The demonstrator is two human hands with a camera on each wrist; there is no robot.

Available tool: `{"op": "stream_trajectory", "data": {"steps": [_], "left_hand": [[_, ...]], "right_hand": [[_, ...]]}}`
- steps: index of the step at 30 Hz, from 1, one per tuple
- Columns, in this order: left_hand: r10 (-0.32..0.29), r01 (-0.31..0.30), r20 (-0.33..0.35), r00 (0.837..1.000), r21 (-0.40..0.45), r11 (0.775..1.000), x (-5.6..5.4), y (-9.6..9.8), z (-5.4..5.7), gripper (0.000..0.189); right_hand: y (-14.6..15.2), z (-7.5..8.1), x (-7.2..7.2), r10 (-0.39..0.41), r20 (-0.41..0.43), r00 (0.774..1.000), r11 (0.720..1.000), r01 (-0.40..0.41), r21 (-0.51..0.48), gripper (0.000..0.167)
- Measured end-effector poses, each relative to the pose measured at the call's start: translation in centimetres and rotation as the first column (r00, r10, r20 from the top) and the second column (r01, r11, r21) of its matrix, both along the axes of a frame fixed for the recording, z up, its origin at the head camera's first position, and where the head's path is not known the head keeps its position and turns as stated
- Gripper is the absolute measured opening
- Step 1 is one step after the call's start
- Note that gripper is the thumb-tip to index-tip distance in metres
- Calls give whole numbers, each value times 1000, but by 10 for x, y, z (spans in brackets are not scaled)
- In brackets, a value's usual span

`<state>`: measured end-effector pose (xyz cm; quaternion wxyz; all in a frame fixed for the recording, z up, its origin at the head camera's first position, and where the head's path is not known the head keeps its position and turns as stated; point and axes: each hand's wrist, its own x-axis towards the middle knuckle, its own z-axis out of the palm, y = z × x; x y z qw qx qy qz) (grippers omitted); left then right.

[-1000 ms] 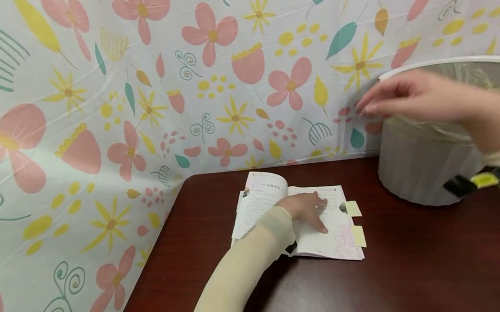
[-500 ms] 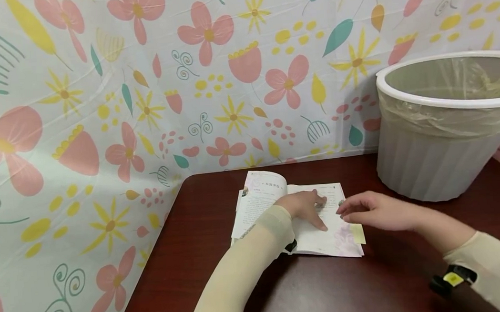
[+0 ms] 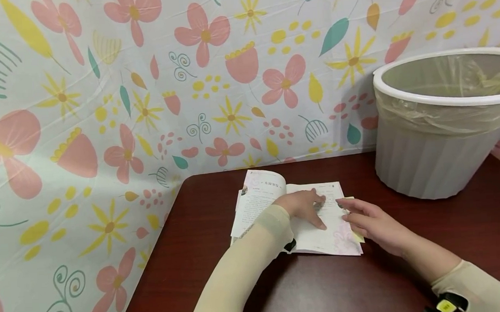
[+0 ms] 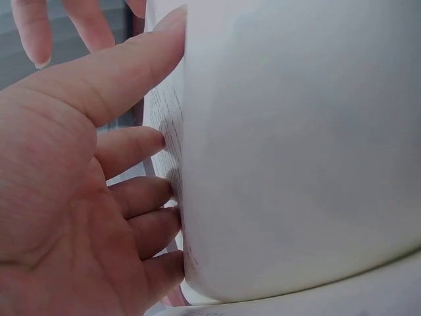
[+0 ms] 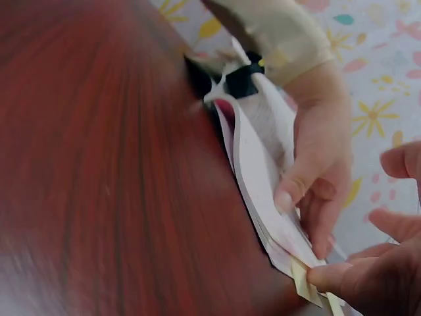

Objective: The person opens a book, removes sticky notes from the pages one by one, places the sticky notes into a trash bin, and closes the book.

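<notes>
An open book (image 3: 337, 241) with printed pages lies on the dark red-brown table. My left hand (image 3: 306, 209) rests on its right-hand page with fingers and thumb spread, holding the page flat. In the left wrist view, the left fingertips (image 4: 172, 220) press on the printed paper. Pale yellow sticky notes (image 3: 358, 237) jut from the book's right edge, partly covered by my right hand (image 3: 379, 224). That hand is at this edge, fingers loosely bent and apart. In the right wrist view, its thumb (image 5: 332, 276) is right at a yellow note (image 5: 304, 282), with the other fingers raised away.
A grey bin (image 3: 426, 159) with a white rim and a clear liner stands at the back right of the table (image 3: 188, 269). A flowered cloth (image 3: 135, 110) hangs behind and along the left side.
My right hand has come down from in front of the bin to the book's right edge, where its fingers now overlap the sticky notes. The left hand stays on the page.
</notes>
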<state>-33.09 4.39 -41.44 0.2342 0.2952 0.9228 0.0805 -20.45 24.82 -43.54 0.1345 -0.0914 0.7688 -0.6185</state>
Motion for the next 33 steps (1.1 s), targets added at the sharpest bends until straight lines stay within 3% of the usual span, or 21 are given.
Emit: {"op": "stream_trajectory", "data": {"steps": [3,8,16,20,27,33], "left_hand": [[-8,8,1,1000,3,1000,-1,1,0,94],[-10,10,0,1000,-3,1000,-2,2,0,93],[2,-2,-2,1000,10,1000,-4,1,-2,95],[-9,8,10,1000,39,999,-6,-1,-5,94],[-9,6,20,1000,103,995,-7,-4,-9,77],[15,-15,3,1000,234,972,-3,-7,-9,63]], "right_hand": [[0,-1,2,-33,35,999,993,37,-113,63],[2,-3,2,-78,69,995,970,92,-223,55],[-3,-4,1,-119,104,987,945,145,-293,41],[-7,-4,3,-106,133,985,932,146,-333,46],[-11,2,6,-70,189,979,919,137,-369,75],[-17,11,6,-61,181,982,906,130,-403,75]]}}
